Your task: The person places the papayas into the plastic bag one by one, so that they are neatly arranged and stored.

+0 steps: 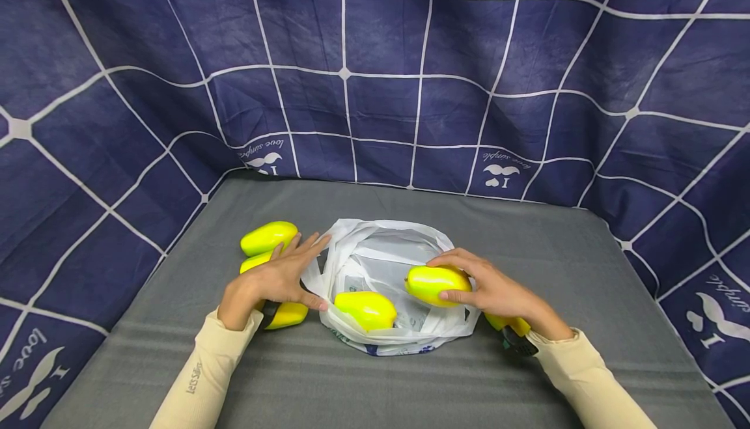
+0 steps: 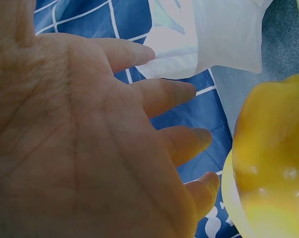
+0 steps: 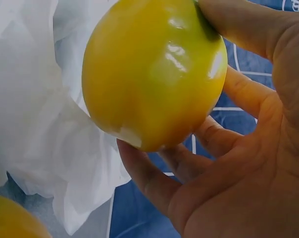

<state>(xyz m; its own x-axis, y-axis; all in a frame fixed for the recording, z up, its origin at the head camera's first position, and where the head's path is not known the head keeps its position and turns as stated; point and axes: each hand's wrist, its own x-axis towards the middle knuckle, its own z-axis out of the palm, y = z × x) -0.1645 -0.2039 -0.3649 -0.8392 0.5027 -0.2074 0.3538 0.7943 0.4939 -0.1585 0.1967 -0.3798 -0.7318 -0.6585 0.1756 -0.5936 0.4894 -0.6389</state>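
Note:
A white plastic bag lies open on the grey table. My right hand grips a yellow mango over the bag's right side; the right wrist view shows that mango close up, my fingers curled under it. A second mango lies inside the bag at its front. My left hand rests with straight fingers by the bag's left rim, holding nothing. Beside and under it lie three mangoes, one filling the left wrist view's right edge.
Another yellow mango lies partly hidden under my right wrist. A dark blue cloth with a white grid hangs behind and along both sides of the table. Bare grey surface stretches to the right of the bag and behind it.

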